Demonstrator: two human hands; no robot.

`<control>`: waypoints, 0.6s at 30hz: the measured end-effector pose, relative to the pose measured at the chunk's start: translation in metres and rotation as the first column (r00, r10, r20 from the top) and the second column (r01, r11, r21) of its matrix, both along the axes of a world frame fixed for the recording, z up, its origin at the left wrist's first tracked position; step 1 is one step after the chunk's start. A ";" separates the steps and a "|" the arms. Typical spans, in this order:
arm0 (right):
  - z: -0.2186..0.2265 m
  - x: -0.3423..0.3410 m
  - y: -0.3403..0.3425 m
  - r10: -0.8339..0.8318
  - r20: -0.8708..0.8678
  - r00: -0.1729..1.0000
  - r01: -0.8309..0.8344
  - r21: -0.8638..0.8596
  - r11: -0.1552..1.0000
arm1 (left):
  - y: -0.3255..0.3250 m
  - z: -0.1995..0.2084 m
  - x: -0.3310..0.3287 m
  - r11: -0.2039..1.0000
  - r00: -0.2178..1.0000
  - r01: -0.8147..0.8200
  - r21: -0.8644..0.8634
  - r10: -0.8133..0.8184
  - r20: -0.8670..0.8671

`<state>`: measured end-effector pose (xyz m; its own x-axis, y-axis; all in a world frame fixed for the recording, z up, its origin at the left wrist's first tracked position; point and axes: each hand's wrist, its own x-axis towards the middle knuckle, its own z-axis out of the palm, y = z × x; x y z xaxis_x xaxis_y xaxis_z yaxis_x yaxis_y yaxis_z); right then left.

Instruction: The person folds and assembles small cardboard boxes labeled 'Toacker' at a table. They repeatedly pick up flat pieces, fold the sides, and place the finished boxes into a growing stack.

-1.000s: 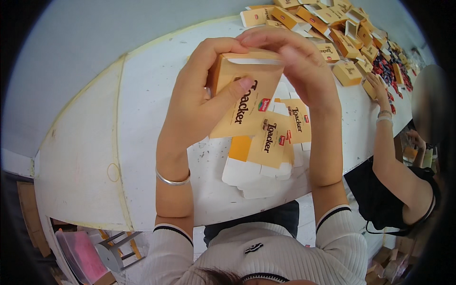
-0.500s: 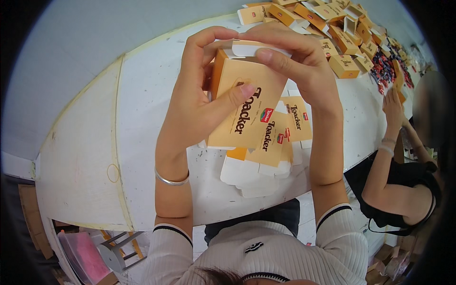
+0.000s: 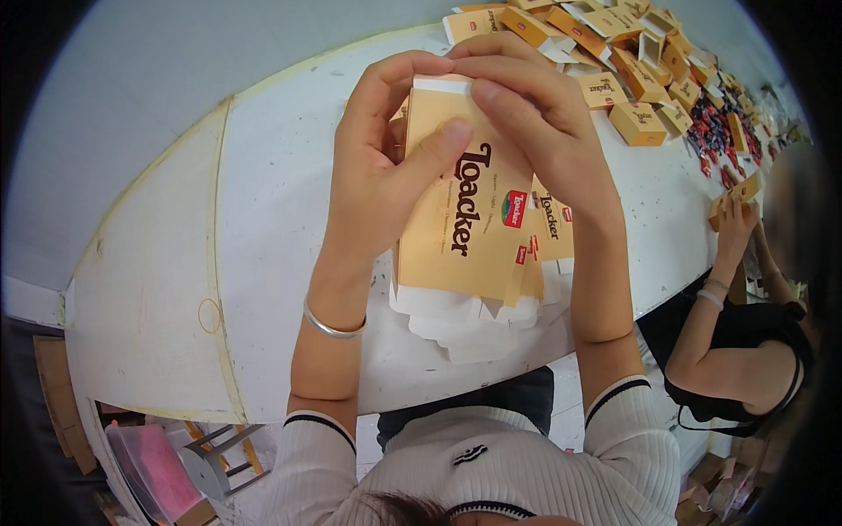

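Observation:
Between my hands I hold a tan cardboard box (image 3: 474, 210) with dark lettering and a small red-and-green emblem, its broad face turned up toward me. My left hand (image 3: 386, 149) grips its left side, thumb lying on the broad face. My right hand (image 3: 539, 123) is on its far right corner, thumb by a white strip at the far end. The fingers of both hands meet behind that end, so the flaps there are mostly hidden. Under the box lie flat unfolded cartons (image 3: 465, 337) with white flaps, partly covered.
A heap of tan boxes (image 3: 636, 74) lies at the far right of the white table (image 3: 289, 219). Beside it are small dark-and-red wrapped pieces (image 3: 710, 131). A co-worker's hands (image 3: 735, 219) hold a carton at right. A pink-filled bin (image 3: 162, 469) stands below left.
The box has turned so its broad face shows more fully, and its near end has come lower over the flat cartons. The co-worker's hands have moved nearer with a carton.

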<state>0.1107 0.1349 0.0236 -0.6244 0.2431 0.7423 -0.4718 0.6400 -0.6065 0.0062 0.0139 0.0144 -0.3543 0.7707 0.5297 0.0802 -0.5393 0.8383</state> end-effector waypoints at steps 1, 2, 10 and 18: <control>0.000 -0.001 -0.001 0.019 -0.021 1.000 -0.019 -0.012 1.000 | 0.000 0.000 0.000 1.000 1.000 -0.015 -0.005 0.015 0.016; 0.000 -0.002 -0.002 0.038 -0.042 0.998 -0.039 -0.024 0.999 | -0.001 0.000 0.000 1.000 0.999 -0.030 -0.010 0.030 0.032; -0.003 -0.015 -0.031 0.081 -0.257 0.963 -0.217 -0.562 0.798 | 0.000 0.008 0.008 0.976 0.978 -0.183 0.114 0.169 0.125; -0.007 -0.017 -0.023 0.084 -0.315 0.945 -0.248 -0.529 0.812 | 0.001 0.006 0.011 0.987 0.971 -0.110 0.115 0.082 0.224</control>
<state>0.0938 0.1123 0.0163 -0.4938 0.5738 0.6534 -0.7331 0.1294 -0.6677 0.0176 0.0146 0.0204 -0.5410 0.6598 0.5215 -0.0404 -0.6397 0.7675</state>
